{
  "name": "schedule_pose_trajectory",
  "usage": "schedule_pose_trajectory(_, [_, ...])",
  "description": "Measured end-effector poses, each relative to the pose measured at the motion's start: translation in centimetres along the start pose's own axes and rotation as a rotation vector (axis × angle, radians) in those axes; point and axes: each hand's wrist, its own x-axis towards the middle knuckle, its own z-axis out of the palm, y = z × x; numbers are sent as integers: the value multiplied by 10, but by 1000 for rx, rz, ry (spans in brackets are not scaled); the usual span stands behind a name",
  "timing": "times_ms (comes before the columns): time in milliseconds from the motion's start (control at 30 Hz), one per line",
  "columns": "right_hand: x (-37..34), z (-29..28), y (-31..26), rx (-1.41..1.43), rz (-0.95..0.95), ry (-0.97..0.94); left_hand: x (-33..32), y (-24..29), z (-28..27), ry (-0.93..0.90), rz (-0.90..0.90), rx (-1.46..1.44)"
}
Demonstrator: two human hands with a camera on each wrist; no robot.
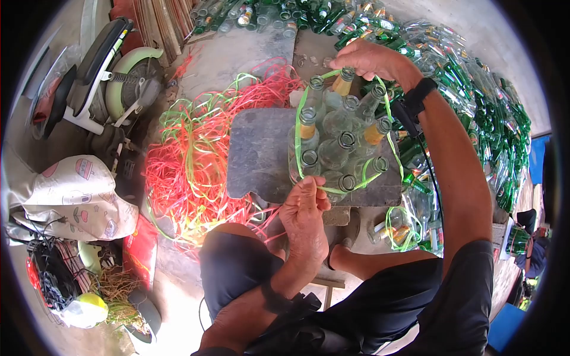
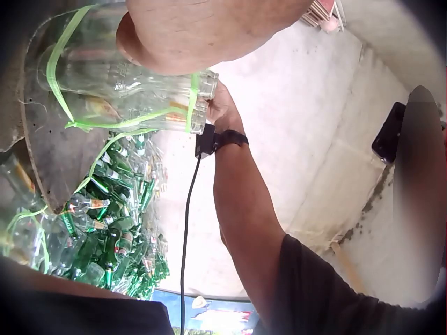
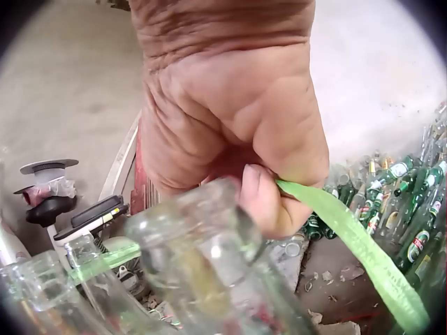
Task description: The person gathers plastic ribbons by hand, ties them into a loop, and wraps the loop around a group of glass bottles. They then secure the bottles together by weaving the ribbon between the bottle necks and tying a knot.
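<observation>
Several clear glass bottles (image 1: 335, 151) stand bunched together on a dark board (image 1: 255, 151). A green plastic strap (image 1: 298, 126) loops around the bunch near the necks. At the far side, my right hand (image 1: 377, 61) grips the strap beside a bottle with a yellow label (image 1: 342, 85). The right wrist view shows the green strap (image 3: 356, 244) coming out of its curled fingers, with a bottle mouth (image 3: 195, 216) just below. My left hand (image 1: 304, 219) pinches the strap at the near side, thumb and finger together. In the left wrist view, that hand (image 2: 202, 31) covers part of the bottles.
A tangled heap of red and green straps (image 1: 190, 172) lies left of the board. Piled green and clear bottles (image 1: 475, 113) fill the right and back. Another strapped bunch of bottles (image 1: 401, 228) lies at the near right. A scooter (image 1: 98, 83) stands at the left.
</observation>
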Motion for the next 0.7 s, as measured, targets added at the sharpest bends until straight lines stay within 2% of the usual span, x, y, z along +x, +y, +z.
schedule_pose_trajectory(133, [-5, -5, 22, 87, -9, 30, 1, 0, -1, -9, -1, 10])
schedule_pose_trajectory(267, [-23, 0, 33, 13, -48, 56, 1, 0, 0, -4, -13, 32])
schedule_pose_trajectory(333, [-37, 7, 42, 17, -172, 165, 1, 0, 0, -8, -18, 32])
schedule_pose_trajectory(500, [-61, 16, 62, 204, -112, 239, 2, 0, 0, -37, 0, 73])
schedule_pose_trajectory(600, [-72, 31, 65, 305, 63, 353, 4, 1, 1, -64, 24, 114])
schedule_pose_trajectory(633, [-77, 36, 70, 306, 65, 356, 4, 0, 1, -80, 34, 134])
schedule_pose_trajectory(700, [-82, 44, 83, 392, -56, 417, 6, -1, 2, -88, 53, 138])
